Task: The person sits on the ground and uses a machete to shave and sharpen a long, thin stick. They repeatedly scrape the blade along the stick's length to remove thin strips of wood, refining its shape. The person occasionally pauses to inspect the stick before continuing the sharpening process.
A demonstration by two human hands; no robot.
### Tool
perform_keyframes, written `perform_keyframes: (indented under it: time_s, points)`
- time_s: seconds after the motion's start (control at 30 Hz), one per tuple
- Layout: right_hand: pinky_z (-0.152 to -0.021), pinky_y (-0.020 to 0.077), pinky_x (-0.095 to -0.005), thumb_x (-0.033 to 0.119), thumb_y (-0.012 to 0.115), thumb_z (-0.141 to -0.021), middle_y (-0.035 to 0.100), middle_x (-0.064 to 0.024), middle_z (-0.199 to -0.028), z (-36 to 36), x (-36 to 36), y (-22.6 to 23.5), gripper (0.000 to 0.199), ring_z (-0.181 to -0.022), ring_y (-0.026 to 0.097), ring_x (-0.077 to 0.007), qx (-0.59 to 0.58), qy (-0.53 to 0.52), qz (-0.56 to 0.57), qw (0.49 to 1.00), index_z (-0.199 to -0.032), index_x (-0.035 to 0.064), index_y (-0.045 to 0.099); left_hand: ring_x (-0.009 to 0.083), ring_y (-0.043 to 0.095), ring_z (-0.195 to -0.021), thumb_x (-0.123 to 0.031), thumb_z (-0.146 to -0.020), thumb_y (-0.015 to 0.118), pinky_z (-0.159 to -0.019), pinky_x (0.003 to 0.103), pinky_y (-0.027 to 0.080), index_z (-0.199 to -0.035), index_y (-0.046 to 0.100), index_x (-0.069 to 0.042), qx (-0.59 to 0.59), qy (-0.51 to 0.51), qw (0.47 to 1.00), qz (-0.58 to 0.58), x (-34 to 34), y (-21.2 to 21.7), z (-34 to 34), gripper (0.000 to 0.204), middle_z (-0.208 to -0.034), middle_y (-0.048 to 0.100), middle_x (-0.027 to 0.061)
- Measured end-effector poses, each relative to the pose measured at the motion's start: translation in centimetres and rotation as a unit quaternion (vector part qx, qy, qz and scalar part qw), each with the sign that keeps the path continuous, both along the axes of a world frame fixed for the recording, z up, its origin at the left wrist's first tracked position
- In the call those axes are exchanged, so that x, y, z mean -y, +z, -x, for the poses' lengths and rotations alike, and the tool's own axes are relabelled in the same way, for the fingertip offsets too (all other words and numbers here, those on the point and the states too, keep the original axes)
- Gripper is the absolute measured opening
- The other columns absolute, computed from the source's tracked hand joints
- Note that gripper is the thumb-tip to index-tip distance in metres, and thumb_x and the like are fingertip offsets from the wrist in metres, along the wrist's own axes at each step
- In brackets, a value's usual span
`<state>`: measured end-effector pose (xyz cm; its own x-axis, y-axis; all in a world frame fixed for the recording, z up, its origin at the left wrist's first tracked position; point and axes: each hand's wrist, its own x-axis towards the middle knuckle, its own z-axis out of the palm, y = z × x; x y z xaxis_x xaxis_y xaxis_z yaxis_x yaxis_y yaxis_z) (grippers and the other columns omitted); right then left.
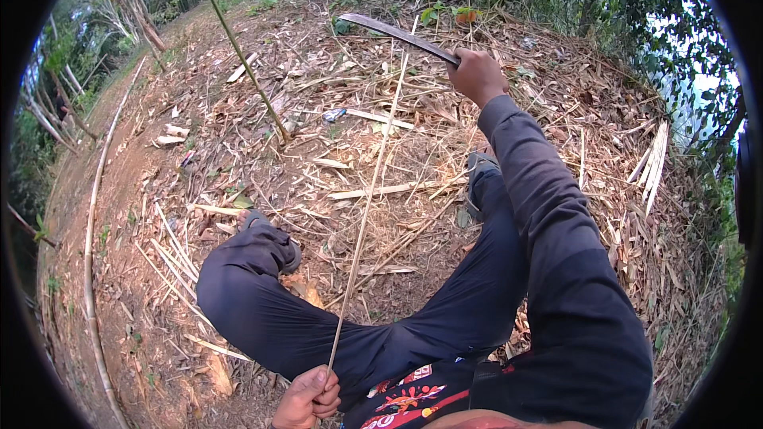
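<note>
Item: thin bamboo strip [367, 199], running from lower centre to upper centre of frame; likely light, whippy, sharp-edged; best held near its lower end.
Left hand [308, 399]: fingers clenched on the strip's base.
Right hand [475, 75]: fingers gripping a long curved machete [397, 36], upper centre.
Ground [238, 159]: bamboo litter.

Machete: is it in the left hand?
No, the right hand grips the machete; the left hand holds a thin bamboo strip.
</note>
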<state>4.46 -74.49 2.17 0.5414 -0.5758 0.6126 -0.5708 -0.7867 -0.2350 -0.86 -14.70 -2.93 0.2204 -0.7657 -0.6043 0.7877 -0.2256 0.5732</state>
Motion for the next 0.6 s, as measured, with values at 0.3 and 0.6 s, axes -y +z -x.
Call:
perform_keyframes:
  time_s: [0.3, 0.6]
  points:
    - [-0.057, 0.0529, -0.0436, 0.034, 0.054, -0.097, 0.07, -0.0129, -0.076, -1.0, -0.6, -1.0, 0.026, -0.066, 0.07, -0.0313, -0.018, 0.019, 0.11, 0.994, -0.093, 0.0141, 0.07, 0.0056, 0.021, -0.051, -0.042, -0.103, 0.049, -0.045, 0.023, 0.015, -0.088, 0.045, -0.01, 0.064, 0.043, 0.995, -0.058, -5.6, -2.3, 3.9, 0.036, -0.063, 0.033, -0.0031]
    - [-0.057, 0.0528, -0.0401, 0.029, 0.065, -0.091, 0.067, -0.01, -0.072, -3.4, -9.1, 0.4, 0.02, -0.063, 0.066, -0.0299, 0.042, 0.212, 0.17, 0.961, -0.086, 0.0091, 0.066, 0.0039, 0.025, -0.057, -0.037, -0.104, 0.048, -0.048, 0.021, 0.017, -0.088, 0.047, -0.009, 0.131, 0.087, 0.987, 0.012, -4.5, -3.9, 4.9, 0.033, -0.066, 0.032, -0.0055]
